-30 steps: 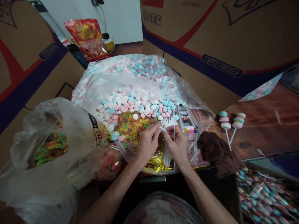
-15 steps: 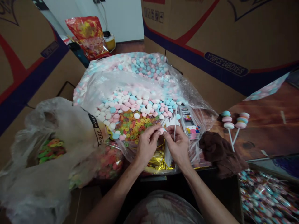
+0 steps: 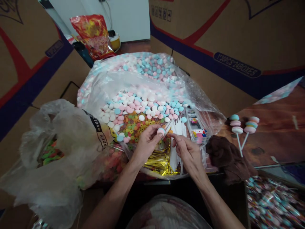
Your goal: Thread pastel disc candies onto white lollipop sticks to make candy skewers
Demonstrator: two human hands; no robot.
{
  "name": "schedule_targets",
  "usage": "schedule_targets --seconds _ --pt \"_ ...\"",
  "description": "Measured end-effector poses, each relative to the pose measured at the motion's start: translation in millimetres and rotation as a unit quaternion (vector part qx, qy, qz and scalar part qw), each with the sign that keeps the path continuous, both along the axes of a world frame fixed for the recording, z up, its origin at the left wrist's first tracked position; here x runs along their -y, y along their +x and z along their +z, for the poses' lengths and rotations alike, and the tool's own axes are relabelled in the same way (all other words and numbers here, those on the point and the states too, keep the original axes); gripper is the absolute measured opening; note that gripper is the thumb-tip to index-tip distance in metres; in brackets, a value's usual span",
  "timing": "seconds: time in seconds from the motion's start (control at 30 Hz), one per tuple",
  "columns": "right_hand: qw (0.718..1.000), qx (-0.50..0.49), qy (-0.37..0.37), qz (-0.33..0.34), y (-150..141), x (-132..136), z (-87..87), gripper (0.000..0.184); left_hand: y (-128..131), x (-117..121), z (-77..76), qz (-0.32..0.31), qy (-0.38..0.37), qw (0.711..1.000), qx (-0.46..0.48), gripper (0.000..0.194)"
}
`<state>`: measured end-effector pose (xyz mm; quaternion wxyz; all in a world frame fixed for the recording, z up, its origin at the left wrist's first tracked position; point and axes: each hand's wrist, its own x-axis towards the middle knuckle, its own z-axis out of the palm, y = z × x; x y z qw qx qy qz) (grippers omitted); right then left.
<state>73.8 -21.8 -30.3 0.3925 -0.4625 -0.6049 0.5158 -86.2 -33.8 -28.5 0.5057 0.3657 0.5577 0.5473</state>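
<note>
Currently, left hand (image 3: 145, 144) has fingers pinching candies (image 3: 160, 131). Right hand (image 3: 189, 154) beside white sticks (image 3: 175, 128), can't tell whether fingers grip anything.

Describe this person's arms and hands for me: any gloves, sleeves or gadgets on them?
The left hand and right hand are ordinary human hands, with no gloves, rings or watch visible. The slim forearms show no sleeves, cables or clear markings.

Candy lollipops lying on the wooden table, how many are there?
2, both beside the brown cloth. The left lollipop has a blue candy on top; the right lollipop has a pink one. Any under the cloth would be hidden.
</note>
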Motion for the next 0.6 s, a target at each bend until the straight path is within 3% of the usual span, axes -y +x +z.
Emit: schedule_targets --seconds 0.37,0.6 --pt "0.998 0.027 -0.021 0.061 8.6 33.5 -9.5 0.037 -5.4 -5.4 -8.6 0.121 0.043 0.992 0.018 0.03" --pt "0.997 0.025 -0.031 0.065 7.9 31.6 -9.4 0.038 -9.8 -3.6 -10.2 0.113 0.007 0.99 0.085 0.039"
